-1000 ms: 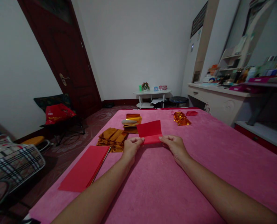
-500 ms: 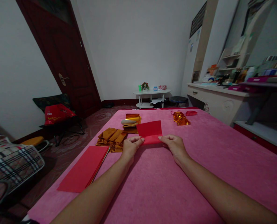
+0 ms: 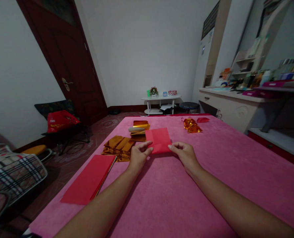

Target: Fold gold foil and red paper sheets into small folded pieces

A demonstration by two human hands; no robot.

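A folded sheet of red paper (image 3: 159, 140) is held up over the pink cloth between both hands. My left hand (image 3: 140, 153) pinches its left edge between thumb and fingers. On the opposite edge, near the lower right corner, my right hand (image 3: 184, 152) has a pinch grip. Just left of my left hand lies a pile of folded gold foil pieces (image 3: 118, 147). A stack of larger red sheets (image 3: 91, 178) rests nearer me, beside my left forearm.
Behind the gold pile sits a gold roll (image 3: 141, 124) with a greyish oblong item (image 3: 136, 130). Crumpled gold foil (image 3: 191, 126) and a red scrap (image 3: 202, 120) lie at the far right of the pink-covered surface (image 3: 223, 172).
The upper part of the red paper has turned from dark to bright red and looks flatter, more in line with the lower part. Both hands stay almost in place.
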